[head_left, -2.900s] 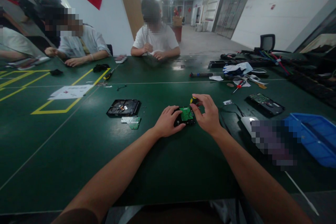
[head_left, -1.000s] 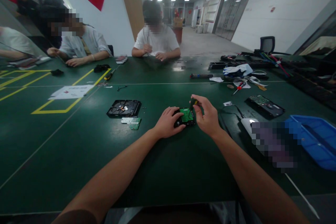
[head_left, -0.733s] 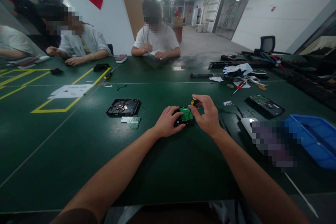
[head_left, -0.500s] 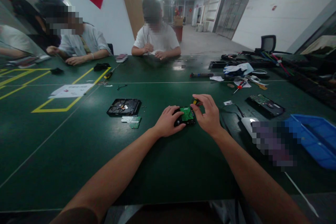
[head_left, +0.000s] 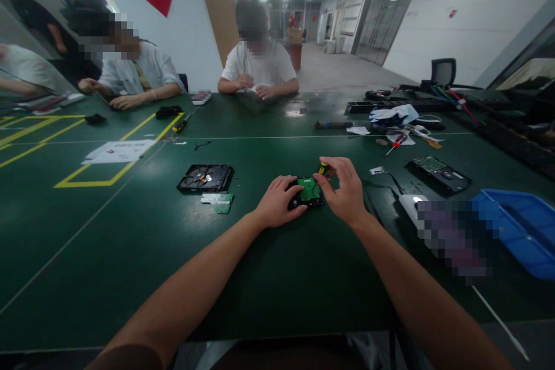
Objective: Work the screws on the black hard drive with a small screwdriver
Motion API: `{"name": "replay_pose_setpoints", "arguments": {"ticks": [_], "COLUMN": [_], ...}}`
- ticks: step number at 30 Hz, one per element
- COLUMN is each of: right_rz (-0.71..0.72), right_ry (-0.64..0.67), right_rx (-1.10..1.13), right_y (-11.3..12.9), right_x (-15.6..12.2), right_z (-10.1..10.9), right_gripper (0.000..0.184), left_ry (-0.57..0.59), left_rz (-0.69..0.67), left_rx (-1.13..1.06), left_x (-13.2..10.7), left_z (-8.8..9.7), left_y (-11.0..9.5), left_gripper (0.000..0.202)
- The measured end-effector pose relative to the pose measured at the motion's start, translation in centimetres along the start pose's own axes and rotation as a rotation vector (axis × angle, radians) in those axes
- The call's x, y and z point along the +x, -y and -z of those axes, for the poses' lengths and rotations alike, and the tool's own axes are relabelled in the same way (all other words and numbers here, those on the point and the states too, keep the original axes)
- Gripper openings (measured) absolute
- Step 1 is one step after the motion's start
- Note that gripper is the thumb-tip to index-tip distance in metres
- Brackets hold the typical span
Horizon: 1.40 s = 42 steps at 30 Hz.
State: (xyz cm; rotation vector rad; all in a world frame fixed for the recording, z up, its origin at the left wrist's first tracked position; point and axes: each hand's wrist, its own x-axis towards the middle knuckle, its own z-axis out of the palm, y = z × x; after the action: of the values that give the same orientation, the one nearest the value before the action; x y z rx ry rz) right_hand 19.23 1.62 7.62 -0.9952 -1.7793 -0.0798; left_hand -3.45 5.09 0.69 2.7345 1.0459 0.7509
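A hard drive [head_left: 308, 189] with a green circuit board facing up lies on the green table in front of me. My left hand [head_left: 278, 201] grips its left side, fingers over the top edge and thumb along the near edge. Between the thumb and fingers of my right hand [head_left: 345, 191] is a small screwdriver [head_left: 323, 168] with a yellow and black handle. Its shaft slants down to the right part of the board; the tip is too small to make out. To the left sit an opened hard drive [head_left: 205, 178] and a loose circuit board [head_left: 219, 202].
On the right are another hard drive [head_left: 437, 174], a white device with a cable [head_left: 410, 208] and a blue tray [head_left: 515, 234]. Farther back lie a red screwdriver [head_left: 395, 143], gloves [head_left: 394, 115] and a yellow-black screwdriver [head_left: 182, 123]. Co-workers sit across the table, including one person in white [head_left: 260, 66].
Both hands stay at the hard drive. The screwdriver handle in my right fingers has turned or tilted very slightly. The view has shifted a little.
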Motion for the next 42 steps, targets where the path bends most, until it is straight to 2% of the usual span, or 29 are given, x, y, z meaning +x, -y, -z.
{"name": "replay_pose_setpoints", "arguments": {"ticks": [9,21,33,42], "right_rz": [-0.014,-0.008,-0.026,-0.004], "right_ry": [0.057,-0.02,0.024,-0.013], "right_rx": [0.033,0.004,0.011,0.027], "right_y": [-0.5,-0.03,-0.64,-0.29], "right_x": [-0.32,-0.04,-0.38,-0.11], "right_z": [-0.21,-0.08,-0.2,-0.11], "right_gripper": [0.043,0.035,0.039,0.036], "left_ry": [-0.002,-0.003,-0.002,-0.01], "left_rz": [0.007,-0.004,0.007,-0.006], "left_rx": [-0.009,0.008,-0.012,0.008], "left_x": [0.05,0.1,0.1,0.05], "left_z": [-0.3,-0.05,-0.11,-0.15], "left_y": [0.2,-0.03,0.06,0.1], "left_gripper": [0.058,0.058,0.057,0.057]}}
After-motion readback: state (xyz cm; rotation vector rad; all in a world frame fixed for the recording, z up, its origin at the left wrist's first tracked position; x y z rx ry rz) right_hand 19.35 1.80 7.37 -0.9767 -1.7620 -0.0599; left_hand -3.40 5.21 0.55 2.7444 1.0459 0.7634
